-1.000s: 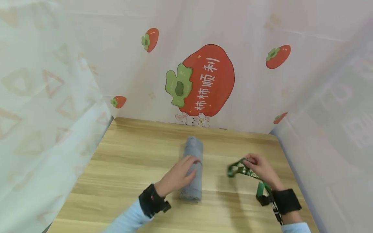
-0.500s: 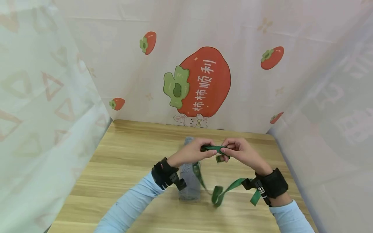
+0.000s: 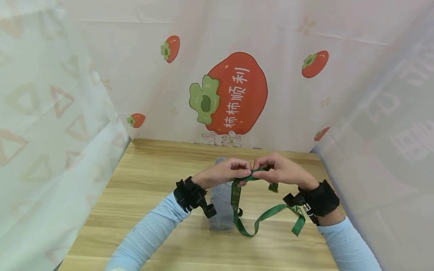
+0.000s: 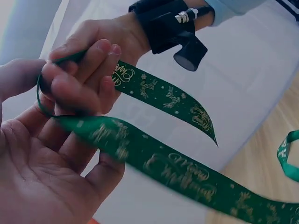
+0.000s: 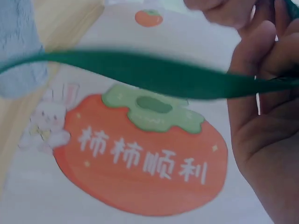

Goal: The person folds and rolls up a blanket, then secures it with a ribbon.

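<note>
A green ribbon (image 3: pixel 268 214) with gold print is stretched between both hands, close over the far part of the table. My left hand (image 3: pixel 230 173) pinches it between thumb and fingers; my right hand (image 3: pixel 279 170) pinches it right beside, fingertips meeting. In the left wrist view the ribbon (image 4: pixel 182 177) shows gold lettering and reindeer, and a short tail hangs past the right hand (image 4: pixel 93 70). Its long end droops to the table in a curve. Beneath the left hand lies a rolled grey-blue towel (image 3: pixel 222 210), its far part partly hidden by that hand.
The wooden table (image 3: pixel 152 162) is enclosed by a white curtain (image 3: pixel 135 56) printed with persimmons at the back and by pale curtains at both sides. Black camera straps (image 3: pixel 191 195) sit on both wrists.
My left hand has left the towel and taken hold of the ribbon. My right hand has brought the ribbon leftward over the towel's side; the two hands have drawn closer together.
</note>
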`<state>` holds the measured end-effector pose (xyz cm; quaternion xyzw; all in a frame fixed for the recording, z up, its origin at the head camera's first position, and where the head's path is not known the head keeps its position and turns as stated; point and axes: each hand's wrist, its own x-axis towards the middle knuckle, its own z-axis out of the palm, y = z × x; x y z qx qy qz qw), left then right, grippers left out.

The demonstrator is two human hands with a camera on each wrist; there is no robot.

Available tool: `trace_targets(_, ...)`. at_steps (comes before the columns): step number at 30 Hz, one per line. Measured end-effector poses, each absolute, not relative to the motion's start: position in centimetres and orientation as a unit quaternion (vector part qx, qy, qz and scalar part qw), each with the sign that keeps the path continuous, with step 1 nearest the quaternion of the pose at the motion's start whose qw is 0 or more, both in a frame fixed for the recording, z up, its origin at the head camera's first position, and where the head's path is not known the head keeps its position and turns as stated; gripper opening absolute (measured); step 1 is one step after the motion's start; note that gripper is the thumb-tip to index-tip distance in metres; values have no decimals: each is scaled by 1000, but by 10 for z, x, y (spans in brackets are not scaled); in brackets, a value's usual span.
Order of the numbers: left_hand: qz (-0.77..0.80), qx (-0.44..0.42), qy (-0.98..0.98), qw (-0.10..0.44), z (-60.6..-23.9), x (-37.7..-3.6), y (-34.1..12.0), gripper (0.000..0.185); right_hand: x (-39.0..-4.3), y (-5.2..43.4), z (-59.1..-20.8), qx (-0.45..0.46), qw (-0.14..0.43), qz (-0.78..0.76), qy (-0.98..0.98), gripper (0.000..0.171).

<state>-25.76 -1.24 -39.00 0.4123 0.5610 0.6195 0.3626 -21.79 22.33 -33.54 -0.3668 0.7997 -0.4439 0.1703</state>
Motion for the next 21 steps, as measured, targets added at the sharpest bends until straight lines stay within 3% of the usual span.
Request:
trace_targets(6,565,425,637,305,-393,-264,-44,20,-222,249,-328,-349,156,-377,843,19)
trace_targets(13,487,459,671,318,-414,-262,-79,21,-224,279,-323,-347,121,-359,858,23)
trace_targets(18,421,441,730,309,-423,-253,-78,11,-224,270,-314,-343,83,-336,873,18)
trace_targets(21,389,437,772,248,-413,-246,-61,36,-221,247,-311,-357,43,-276,891,12)
